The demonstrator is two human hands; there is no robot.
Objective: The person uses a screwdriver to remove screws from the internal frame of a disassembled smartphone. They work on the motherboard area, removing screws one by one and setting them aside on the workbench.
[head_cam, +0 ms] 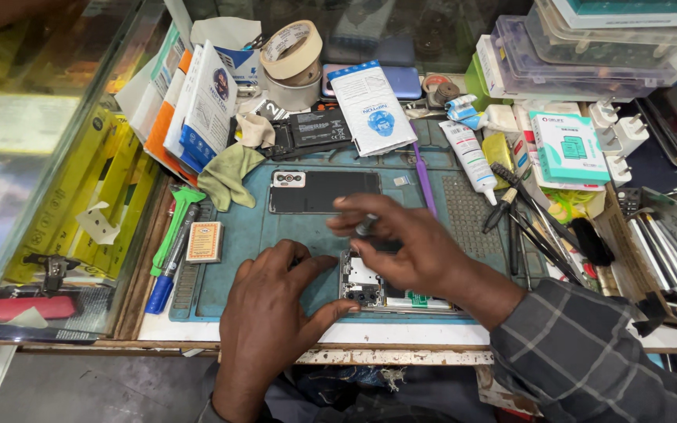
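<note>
An opened phone (366,287) with its circuit board bare lies on a blue work mat (246,232) near the front edge. My left hand (276,309) rests flat on the mat, its thumb and fingers against the phone's left end. My right hand (401,243) hovers over the phone and pinches a small dark metal tool (366,225) between thumb and fingers. The phone's middle is hidden under that hand. A black back cover (323,191) with a camera block lies on the mat behind the hands.
Green and blue screwdrivers (170,243) and a small orange box (204,241) lie left of the mat. Tweezers and brushes (534,223) crowd the right side. Tape rolls (293,55), a glue tube (470,157), packets, chargers and plastic cases fill the back. A glass case (48,157) stands left.
</note>
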